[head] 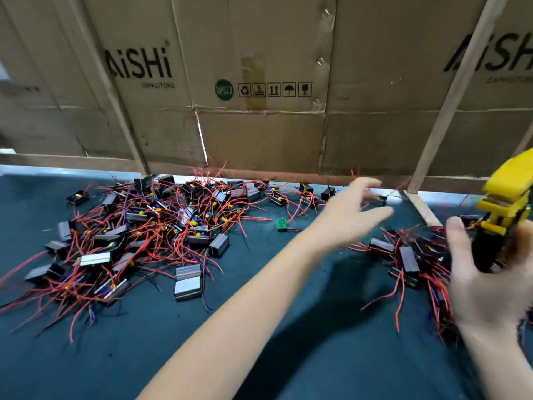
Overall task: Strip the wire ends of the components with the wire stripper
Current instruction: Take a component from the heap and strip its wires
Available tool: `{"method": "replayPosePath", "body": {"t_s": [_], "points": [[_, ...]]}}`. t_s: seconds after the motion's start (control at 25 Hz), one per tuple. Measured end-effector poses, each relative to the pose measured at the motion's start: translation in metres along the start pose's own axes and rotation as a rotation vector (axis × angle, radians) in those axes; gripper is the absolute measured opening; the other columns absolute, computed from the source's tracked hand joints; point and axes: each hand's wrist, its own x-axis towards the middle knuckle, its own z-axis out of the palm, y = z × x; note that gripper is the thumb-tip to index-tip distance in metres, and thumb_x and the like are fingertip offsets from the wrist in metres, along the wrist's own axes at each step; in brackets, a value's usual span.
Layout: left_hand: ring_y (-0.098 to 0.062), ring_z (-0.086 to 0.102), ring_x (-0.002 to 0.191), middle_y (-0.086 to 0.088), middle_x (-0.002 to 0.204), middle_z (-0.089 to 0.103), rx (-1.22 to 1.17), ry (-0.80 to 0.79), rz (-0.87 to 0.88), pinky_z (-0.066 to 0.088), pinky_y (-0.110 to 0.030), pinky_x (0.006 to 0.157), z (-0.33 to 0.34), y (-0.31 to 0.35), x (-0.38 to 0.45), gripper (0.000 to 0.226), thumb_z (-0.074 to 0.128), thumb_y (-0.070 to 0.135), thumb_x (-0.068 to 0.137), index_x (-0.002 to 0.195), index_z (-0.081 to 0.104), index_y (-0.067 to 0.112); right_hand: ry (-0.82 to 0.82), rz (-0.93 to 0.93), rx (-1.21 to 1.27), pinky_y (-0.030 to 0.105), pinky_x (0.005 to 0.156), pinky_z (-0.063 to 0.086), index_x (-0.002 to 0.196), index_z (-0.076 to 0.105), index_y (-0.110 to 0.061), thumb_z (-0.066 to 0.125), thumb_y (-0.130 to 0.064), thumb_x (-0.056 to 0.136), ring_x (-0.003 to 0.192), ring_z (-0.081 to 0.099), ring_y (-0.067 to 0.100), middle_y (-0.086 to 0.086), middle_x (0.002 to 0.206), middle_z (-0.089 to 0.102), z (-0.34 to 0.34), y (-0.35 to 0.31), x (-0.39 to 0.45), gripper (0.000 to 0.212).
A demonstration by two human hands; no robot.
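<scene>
A big pile of components lies at left on the green mat. The left hand reaches out, fingers spread — holding nothing. Far right, the right hand grips the yellow wire stripper above a smaller pile.

dark green mat | printed cardboard wall behind | wooden slat leaning right

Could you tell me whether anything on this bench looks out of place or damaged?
One bare green circuit board lies alone on the mat, apart from the large component pile of cased units. Behind it, the cardboard backing is torn along a seam.
</scene>
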Motion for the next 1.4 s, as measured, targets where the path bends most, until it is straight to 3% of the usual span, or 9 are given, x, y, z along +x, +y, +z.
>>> {"method": "replayPosePath", "body": {"t_s": [0.12, 0.24, 0.44, 0.56, 0.76, 0.88, 1.0, 1.2, 1.4], "points": [[-0.016, 0.062, 0.109, -0.004, 0.115, 0.069, 0.188, 0.22, 0.005, 0.043, -0.026, 0.101, -0.067, -0.044, -0.025, 0.024, 0.064, 0.007, 0.089, 0.113, 0.067, 0.008, -0.186, 0.067, 0.208, 0.034, 0.077, 0.044, 0.093, 0.055, -0.024, 0.065, -0.049, 0.088, 0.076, 0.055, 0.019, -0.015, 0.082, 0.056, 0.008, -0.007, -0.008, 0.028], [-0.01, 0.062, 0.087, 0.001, 0.096, 0.071, 0.432, 0.429, -0.143, 0.048, -0.029, 0.091, -0.138, -0.085, -0.052, 0.016, 0.063, 0.004, 0.085, 0.093, 0.071, 0.015, -0.512, 0.245, 0.48, 0.021, 0.075, 0.045, 0.092, 0.058, -0.008, 0.072, -0.043, 0.085, 0.074, 0.055, 0.009, -0.011, 0.078, 0.06, 0.017, -0.017, -0.022, 0.038], [-0.021, 0.061, 0.085, 0.001, 0.091, 0.07, 0.686, 0.615, -0.391, 0.046, -0.031, 0.072, -0.178, -0.144, -0.086, 0.016, 0.06, 0.008, 0.085, 0.089, 0.069, 0.019, -0.891, 0.526, 0.435, 0.047, 0.082, 0.051, 0.085, 0.061, 0.0, 0.059, -0.052, 0.077, 0.075, 0.064, 0.038, 0.01, 0.073, 0.065, 0.027, -0.016, -0.048, 0.053], [-0.023, 0.063, 0.09, 0.0, 0.089, 0.069, 0.713, 0.56, -0.468, 0.046, -0.03, 0.071, -0.176, -0.16, -0.088, 0.012, 0.065, 0.011, 0.085, 0.092, 0.072, 0.019, -0.882, 0.597, 0.332, 0.055, 0.085, 0.05, 0.084, 0.061, 0.003, 0.062, -0.057, 0.072, 0.073, 0.067, 0.036, 0.015, 0.073, 0.066, 0.031, -0.019, -0.05, 0.061], [-0.029, 0.062, 0.094, -0.002, 0.089, 0.07, 0.785, 0.563, -0.545, 0.047, -0.032, 0.066, -0.177, -0.161, -0.077, 0.029, 0.056, 0.001, 0.084, 0.088, 0.076, 0.022, -0.876, 0.751, 0.308, 0.049, 0.08, 0.054, 0.087, 0.062, -0.001, 0.072, -0.082, 0.048, 0.069, 0.068, 0.029, 0.011, 0.073, 0.066, 0.032, -0.022, -0.044, 0.091], [-0.03, 0.064, 0.092, -0.005, 0.092, 0.071, 0.832, 0.562, -0.534, 0.049, -0.033, 0.066, -0.175, -0.156, -0.069, 0.021, 0.062, 0.004, 0.081, 0.089, 0.076, 0.018, -0.86, 0.727, 0.283, 0.053, 0.083, 0.054, 0.088, 0.064, -0.002, 0.067, -0.067, 0.062, 0.068, 0.069, 0.028, 0.012, 0.074, 0.067, 0.033, -0.023, -0.046, 0.07], [-0.035, 0.054, 0.107, -0.015, 0.106, 0.062, 0.796, 0.742, -0.509, 0.049, -0.043, 0.08, -0.183, -0.156, -0.066, 0.025, 0.072, 0.011, 0.08, 0.103, 0.063, 0.005, -0.874, 0.666, 0.247, 0.051, 0.083, 0.054, 0.087, 0.065, -0.002, 0.063, -0.062, 0.065, 0.07, 0.07, 0.029, 0.016, 0.077, 0.069, 0.031, -0.025, -0.047, 0.064], [-0.03, 0.061, 0.103, -0.009, 0.104, 0.067, 0.645, 0.597, -0.63, 0.05, -0.039, 0.085, -0.198, -0.164, -0.073, 0.047, 0.082, 0.028, 0.076, 0.113, 0.06, 0.008, -0.885, 0.658, 0.245, 0.052, 0.085, 0.053, 0.086, 0.065, 0.0, 0.063, -0.062, 0.066, 0.071, 0.07, 0.029, 0.016, 0.078, 0.068, 0.032, -0.023, -0.047, 0.065], [-0.024, 0.063, 0.099, -0.002, 0.093, 0.069, 0.453, 0.468, -0.565, 0.046, -0.031, 0.084, -0.222, -0.155, -0.078, 0.013, 0.069, 0.01, 0.083, 0.094, 0.071, 0.016, -0.887, 0.664, 0.237, 0.056, 0.088, 0.052, 0.084, 0.064, 0.002, 0.062, -0.063, 0.067, 0.072, 0.071, 0.031, 0.013, 0.076, 0.069, 0.032, -0.02, -0.046, 0.067]]}}
